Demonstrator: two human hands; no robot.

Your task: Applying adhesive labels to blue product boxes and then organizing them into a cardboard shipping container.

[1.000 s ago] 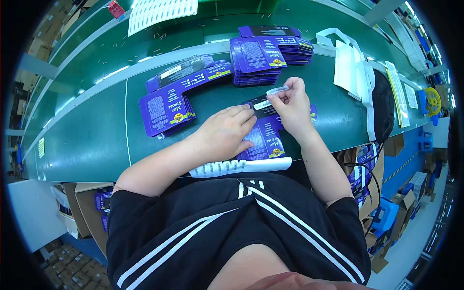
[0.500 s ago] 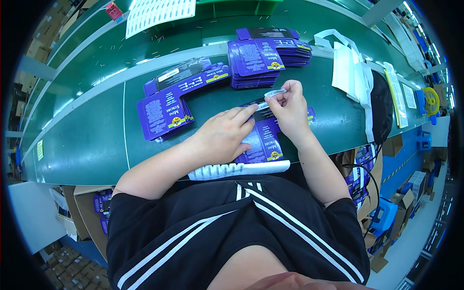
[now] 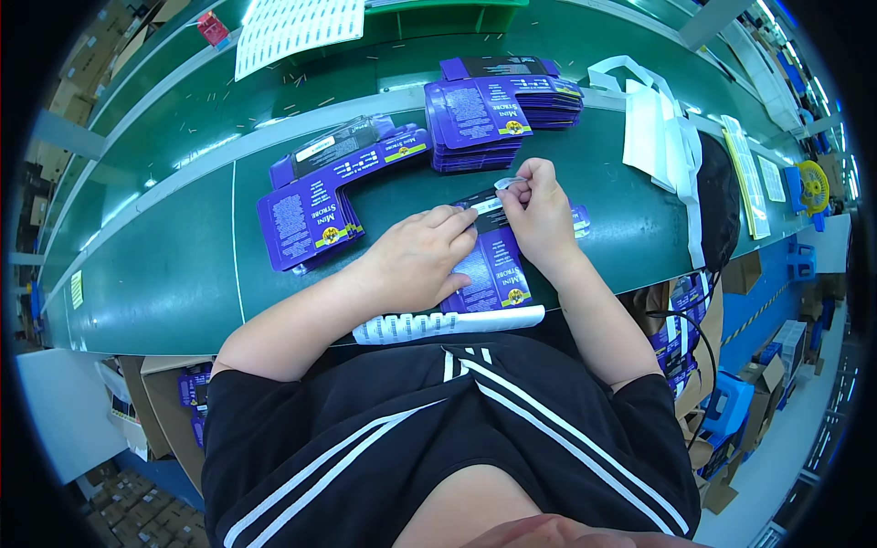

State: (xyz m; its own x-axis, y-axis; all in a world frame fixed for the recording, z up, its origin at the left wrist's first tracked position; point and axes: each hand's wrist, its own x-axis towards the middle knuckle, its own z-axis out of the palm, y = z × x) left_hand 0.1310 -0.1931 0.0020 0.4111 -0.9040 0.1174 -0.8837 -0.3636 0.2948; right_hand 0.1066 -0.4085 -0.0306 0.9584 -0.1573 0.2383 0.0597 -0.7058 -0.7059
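Note:
A flattened purple carton (image 3: 487, 265) with a black panel lies on the green table in front of me. My left hand (image 3: 418, 254) rests on its left side, fingers stretched out, fingertips at the end of a white label (image 3: 485, 206) on the black panel. My right hand (image 3: 539, 216) is over the carton's right part, thumb and fingers pinched on a small whitish strip (image 3: 508, 184) that curls up above the label. A sheet of printed labels (image 3: 448, 324) lies along the table's near edge, below the carton.
Stacks of flattened purple cartons stand at the left (image 3: 306, 205) and far middle (image 3: 475, 123). A green bin (image 3: 438, 20) and a label sheet (image 3: 297, 32) are at the back. White straps (image 3: 685, 187) and a black bag (image 3: 720, 201) lie at the right.
The strip in my right hand has moved slightly down and left and curls more. The label now shows flat on the black panel. My left hand has barely shifted.

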